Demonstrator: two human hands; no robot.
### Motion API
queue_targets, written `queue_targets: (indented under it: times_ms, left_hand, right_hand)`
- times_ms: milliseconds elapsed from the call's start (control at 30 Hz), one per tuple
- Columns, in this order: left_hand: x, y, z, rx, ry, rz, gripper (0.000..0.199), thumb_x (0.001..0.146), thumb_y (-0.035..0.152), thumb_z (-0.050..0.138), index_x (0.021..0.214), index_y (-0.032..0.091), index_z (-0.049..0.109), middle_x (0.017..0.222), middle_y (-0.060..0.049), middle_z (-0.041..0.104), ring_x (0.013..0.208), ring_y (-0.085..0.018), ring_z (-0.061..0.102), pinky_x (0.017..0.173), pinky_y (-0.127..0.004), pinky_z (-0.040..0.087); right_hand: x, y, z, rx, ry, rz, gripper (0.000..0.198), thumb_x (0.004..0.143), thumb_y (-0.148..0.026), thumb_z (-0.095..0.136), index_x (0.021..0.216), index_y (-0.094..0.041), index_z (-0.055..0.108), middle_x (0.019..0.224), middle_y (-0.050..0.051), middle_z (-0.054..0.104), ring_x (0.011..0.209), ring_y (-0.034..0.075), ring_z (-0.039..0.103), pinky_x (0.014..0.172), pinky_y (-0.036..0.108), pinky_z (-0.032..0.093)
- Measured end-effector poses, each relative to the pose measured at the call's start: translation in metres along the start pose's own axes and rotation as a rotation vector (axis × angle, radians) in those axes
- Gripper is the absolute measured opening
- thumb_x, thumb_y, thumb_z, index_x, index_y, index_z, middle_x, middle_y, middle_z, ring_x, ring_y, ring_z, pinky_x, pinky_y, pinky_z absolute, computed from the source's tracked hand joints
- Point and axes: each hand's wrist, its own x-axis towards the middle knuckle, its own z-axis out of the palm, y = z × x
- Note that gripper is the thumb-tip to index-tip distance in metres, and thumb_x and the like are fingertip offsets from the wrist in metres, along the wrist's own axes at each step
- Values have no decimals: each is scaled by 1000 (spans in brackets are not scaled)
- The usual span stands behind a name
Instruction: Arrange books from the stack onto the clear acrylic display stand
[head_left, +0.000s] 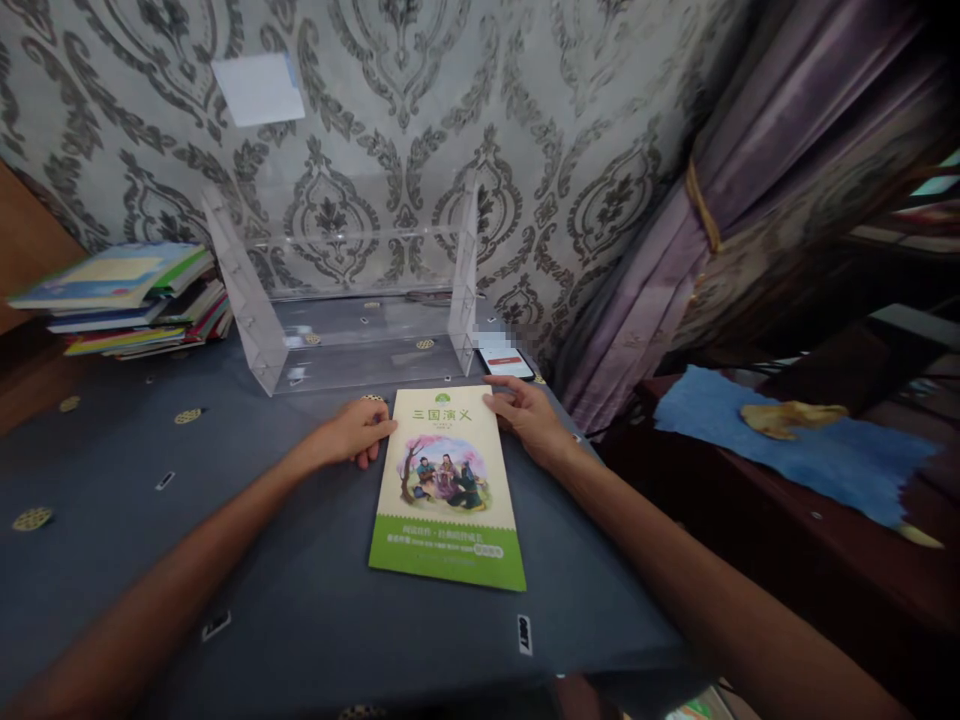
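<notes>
A book (450,475) with a cream and green cover lies on the table, its illustrated front facing up and its top edge away from me. My left hand (356,432) is at the book's upper left edge, fingers curled and the thumb against the side. At the upper right corner, my right hand (529,410) has its thumb on the cover's edge, with the index finger reaching along the top. Some fingertips of both hands are hidden. Just behind the book stands a clear plastic rack (360,345) with white-looking side panels.
Several stacked books (135,300) stand at the back left. Beside the rack lies a phone (506,362) with its screen lit. A purple curtain (637,290) hangs at the right, near a blue cloth (720,425) on a dark red surface. Patterned wallpaper bears a white card (259,90).
</notes>
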Motion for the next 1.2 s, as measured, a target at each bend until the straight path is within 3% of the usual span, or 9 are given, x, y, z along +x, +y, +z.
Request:
queue_targets:
  times_ms: [133,200,267,433,667,767,933,1067,1200]
  left_hand:
    - [5,-7,4,288,377,214,9,85,30,54,87,22,52,81,-1,66,73,-18,63,69,-31,49]
    - [10,-12,10,328,472,328,13,85,27,52,96,21,55,101,-7,66,96,-23,62,85,-37,49]
    - [14,-16,15,321,481,407,17,87,26,49,102,20,55,115,-10,64,108,-25,59,95,-41,47]
    - [17,-24,20,266,449,439,19,90,27,45,106,21,52,115,-10,64,103,-24,60,94,-40,48]
    - [23,-30,20,206,537,442,23,86,17,46,109,21,49,108,-8,64,105,-22,61,94,-39,49]
    - [26,-31,18,144,558,372,38,80,6,42,116,21,45,115,-9,66,108,-21,62,99,-39,47]
    - [26,-31,14,87,548,300,49,76,0,40,120,22,41,117,-7,68,108,-19,63,103,-40,45]
    - [26,-32,13,49,551,309,50,76,-1,39,121,21,42,117,-7,69,111,-19,62,105,-41,44]
    - [27,-33,13,72,562,321,51,76,0,40,123,21,43,116,-7,68,114,-20,61,106,-40,43]
  right_hand:
    - [6,-3,10,10,40,-28,40,72,-42,71,106,-24,61,59,-6,58,52,16,56,52,29,47]
    - [10,-5,14,-7,37,-48,40,70,-42,71,105,-24,61,57,-7,57,50,16,54,51,29,45]
    - [14,-5,17,-35,31,-69,41,70,-43,70,105,-24,61,57,-6,59,51,17,55,51,29,45]
    - [16,-3,16,-186,69,-144,39,74,-45,65,106,-23,61,60,-4,64,52,18,58,52,30,48]
    - [2,-12,15,-696,245,-401,29,84,-27,54,110,-19,66,99,10,73,90,26,69,83,43,55]
    - [-7,-22,31,-826,33,-564,31,92,-25,46,116,-19,65,114,14,71,109,29,65,95,47,52]
    - [-11,-36,76,-895,-404,-692,37,98,-19,42,131,-23,57,134,11,64,128,26,56,107,50,45]
    - [-5,-37,99,-997,-501,-692,37,101,-22,40,136,-21,53,142,14,58,138,26,47,116,53,36]
    - [-1,-32,99,-1039,-495,-659,40,101,-25,42,140,-18,49,147,15,53,143,27,42,118,52,32]
